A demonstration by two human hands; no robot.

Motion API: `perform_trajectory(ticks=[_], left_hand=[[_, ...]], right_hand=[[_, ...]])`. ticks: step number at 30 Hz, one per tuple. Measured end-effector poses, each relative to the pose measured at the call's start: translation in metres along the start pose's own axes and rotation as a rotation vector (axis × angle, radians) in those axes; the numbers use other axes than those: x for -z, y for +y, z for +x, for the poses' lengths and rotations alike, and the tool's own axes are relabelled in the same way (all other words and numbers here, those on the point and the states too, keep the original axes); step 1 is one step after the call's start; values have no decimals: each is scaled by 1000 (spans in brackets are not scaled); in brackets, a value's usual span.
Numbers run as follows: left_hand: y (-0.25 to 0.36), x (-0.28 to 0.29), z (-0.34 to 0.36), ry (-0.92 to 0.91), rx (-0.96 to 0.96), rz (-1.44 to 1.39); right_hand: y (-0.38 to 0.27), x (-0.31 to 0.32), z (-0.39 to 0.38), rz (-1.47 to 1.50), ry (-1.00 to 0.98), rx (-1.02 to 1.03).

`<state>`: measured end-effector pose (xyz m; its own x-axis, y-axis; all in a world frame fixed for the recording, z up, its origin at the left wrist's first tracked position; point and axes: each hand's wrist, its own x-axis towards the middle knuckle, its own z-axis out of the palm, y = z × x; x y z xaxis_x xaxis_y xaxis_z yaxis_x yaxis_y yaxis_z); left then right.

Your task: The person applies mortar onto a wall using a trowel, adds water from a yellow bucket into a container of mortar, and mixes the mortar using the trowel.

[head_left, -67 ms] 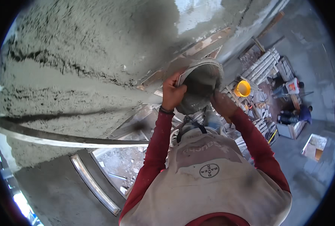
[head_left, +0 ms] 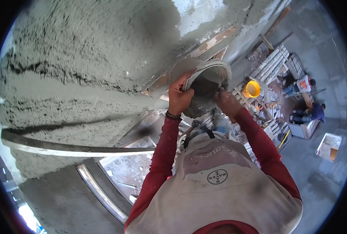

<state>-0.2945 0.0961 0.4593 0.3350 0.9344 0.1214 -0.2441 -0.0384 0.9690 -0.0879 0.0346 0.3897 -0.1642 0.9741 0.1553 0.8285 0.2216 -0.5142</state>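
Now | left hand [head_left: 180, 97] fingers clamp bucket [head_left: 206, 87] rim | right hand [head_left: 227, 103] fingers grip opposite rim

Ahead and left: the wet plastered wall [head_left: 83, 58] closes off my reach.
Between my hands: the mortar bucket [head_left: 206, 84] fills the gap.
Lower left: a long metal straightedge [head_left: 76, 148] crosses.
Right: open air above the yard.

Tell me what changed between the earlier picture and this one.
Almost nothing. Both hands keep their grip on the mortar-caked bucket: the left hand on its rim, the right hand on its lower side. The bucket stays tilted by the plastered wall. The yellow bucket below has not moved.
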Motion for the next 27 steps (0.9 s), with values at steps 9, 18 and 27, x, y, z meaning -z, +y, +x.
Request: perform_trajectory(ticks=[9,18,27], left_hand=[[22,-36,11,-83,-183,210],[47,-64,44,-417,-325,283],[-30,-56,66,62,-132,194]], right_hand=[[-15,70,-12,865,-353,-855],[5,41,-40,2461,-869,-795],[-6,49,-37,2914,-804,-168]])
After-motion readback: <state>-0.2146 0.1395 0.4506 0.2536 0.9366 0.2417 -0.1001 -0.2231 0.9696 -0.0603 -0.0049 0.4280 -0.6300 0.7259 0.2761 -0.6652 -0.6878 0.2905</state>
